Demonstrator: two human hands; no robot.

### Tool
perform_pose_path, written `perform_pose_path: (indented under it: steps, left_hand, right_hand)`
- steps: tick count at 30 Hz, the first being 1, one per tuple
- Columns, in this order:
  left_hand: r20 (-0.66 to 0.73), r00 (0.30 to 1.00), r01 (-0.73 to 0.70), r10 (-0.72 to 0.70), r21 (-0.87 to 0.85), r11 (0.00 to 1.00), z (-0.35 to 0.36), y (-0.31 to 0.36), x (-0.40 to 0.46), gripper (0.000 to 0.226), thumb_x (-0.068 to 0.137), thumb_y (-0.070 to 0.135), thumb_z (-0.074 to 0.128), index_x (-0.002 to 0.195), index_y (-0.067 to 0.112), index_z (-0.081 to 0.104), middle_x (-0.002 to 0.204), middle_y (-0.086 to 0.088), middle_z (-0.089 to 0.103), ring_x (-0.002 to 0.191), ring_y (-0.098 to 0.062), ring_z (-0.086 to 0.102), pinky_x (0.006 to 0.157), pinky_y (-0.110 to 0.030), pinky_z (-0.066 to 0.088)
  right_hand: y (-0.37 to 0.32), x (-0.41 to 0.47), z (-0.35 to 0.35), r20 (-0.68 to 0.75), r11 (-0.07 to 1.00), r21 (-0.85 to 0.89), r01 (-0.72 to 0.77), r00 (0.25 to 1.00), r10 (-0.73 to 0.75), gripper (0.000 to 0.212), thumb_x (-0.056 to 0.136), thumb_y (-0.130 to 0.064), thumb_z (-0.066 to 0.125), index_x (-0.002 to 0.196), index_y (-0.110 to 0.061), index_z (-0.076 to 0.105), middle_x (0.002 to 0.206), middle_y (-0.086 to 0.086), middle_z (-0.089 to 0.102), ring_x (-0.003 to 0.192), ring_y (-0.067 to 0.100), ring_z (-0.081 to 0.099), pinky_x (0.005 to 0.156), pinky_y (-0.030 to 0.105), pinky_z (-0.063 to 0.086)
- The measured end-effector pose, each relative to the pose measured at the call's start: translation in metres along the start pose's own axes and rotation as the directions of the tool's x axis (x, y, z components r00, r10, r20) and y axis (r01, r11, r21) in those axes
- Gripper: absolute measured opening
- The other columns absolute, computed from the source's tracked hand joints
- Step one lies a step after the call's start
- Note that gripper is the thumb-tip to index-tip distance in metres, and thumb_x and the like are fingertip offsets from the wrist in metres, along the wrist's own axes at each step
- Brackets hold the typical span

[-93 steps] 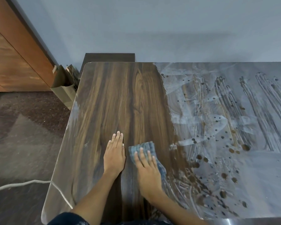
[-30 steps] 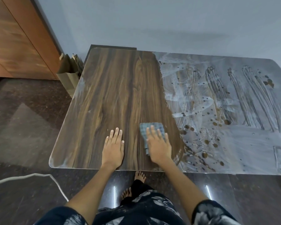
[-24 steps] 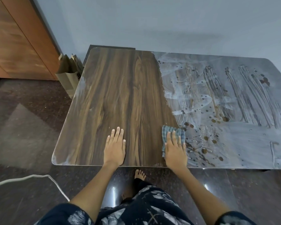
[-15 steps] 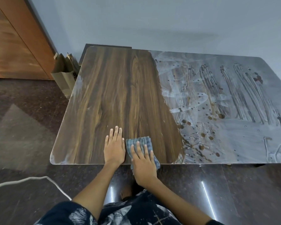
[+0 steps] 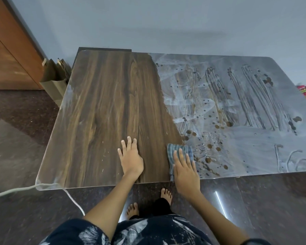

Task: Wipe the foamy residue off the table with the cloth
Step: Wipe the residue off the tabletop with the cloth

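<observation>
A white cable (image 5: 16, 189) trails over the dark polished stone floor (image 5: 21, 138) left of the long wood-grain table (image 5: 104, 103), and brown paper bags (image 5: 54, 78) stand against that table's far-left corner beside an orange-brown wooden cabinet (image 5: 9, 55). On the table's bare, dark-grained left half, the person's left hand (image 5: 131, 159) lies flat near the front edge, fingers straight and slightly spread, holding nothing. Just to its right, the right hand (image 5: 185, 167) presses straight fingers down on a crumpled blue-grey checked cloth (image 5: 178, 152), which sits at the front of the table exactly where the clean wood meets the whitish foamy residue (image 5: 237, 112). That film covers the table's whole right half, streaked by long finger-like strokes and speckled with brown spots. Something red and green, too blurred to identify, shows past the table's far-right edge. Bare feet (image 5: 165, 193) stand on the floor below the table's front edge.
</observation>
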State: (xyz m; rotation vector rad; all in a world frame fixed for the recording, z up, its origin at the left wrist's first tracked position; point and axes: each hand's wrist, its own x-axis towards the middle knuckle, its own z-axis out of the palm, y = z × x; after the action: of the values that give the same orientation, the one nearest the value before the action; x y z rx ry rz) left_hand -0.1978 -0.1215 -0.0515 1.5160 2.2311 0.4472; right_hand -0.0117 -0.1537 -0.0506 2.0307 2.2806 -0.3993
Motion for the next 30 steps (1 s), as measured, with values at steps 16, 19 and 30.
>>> perform_pose_path:
  steps: [16, 19, 30]
  left_hand:
    - [-0.025, 0.998, -0.066, 0.064, -0.117, 0.991, 0.022, 0.046, 0.029, 0.041, 0.098, 0.012, 0.033, 0.139, 0.013, 0.038, 0.153, -0.003, 0.024, 0.143, -0.021, 0.009, 0.117, -0.039, 0.008]
    - [-0.03, 0.998, -0.052, 0.049, -0.136, 0.989, 0.025, 0.052, 0.034, 0.041, 0.099, 0.015, 0.031, 0.139, 0.011, 0.039, 0.152, -0.004, 0.025, 0.143, -0.022, 0.01, 0.117, -0.039, 0.009]
    - [0.043, 0.988, -0.131, 0.146, -0.24, 0.962, 0.034, 0.078, 0.079, 0.049, 0.098, 0.009, 0.032, 0.146, 0.014, 0.023, 0.153, 0.0, 0.022, 0.143, -0.012, 0.006, 0.113, -0.023, 0.002]
  right_hand:
    - [-0.015, 0.028, -0.012, 0.095, 0.971, -0.053, 0.234, 0.969, -0.228, 0.054, 0.079, -0.032, 0.045, 0.132, -0.027, 0.051, 0.136, -0.004, 0.053, 0.123, 0.019, 0.053, 0.099, 0.041, 0.041]
    - [-0.009, 0.05, -0.017, 0.046, 0.966, -0.063, 0.251, 0.967, -0.249, 0.074, 0.065, -0.033, 0.078, 0.133, -0.025, 0.051, 0.136, -0.002, 0.053, 0.123, 0.021, 0.052, 0.1, 0.04, 0.038]
    - [0.01, 0.138, -0.035, -0.005, 0.964, -0.024, 0.266, 0.964, -0.266, 0.087, 0.048, -0.027, 0.089, 0.128, -0.025, 0.056, 0.132, -0.003, 0.056, 0.12, 0.02, 0.055, 0.097, 0.039, 0.039]
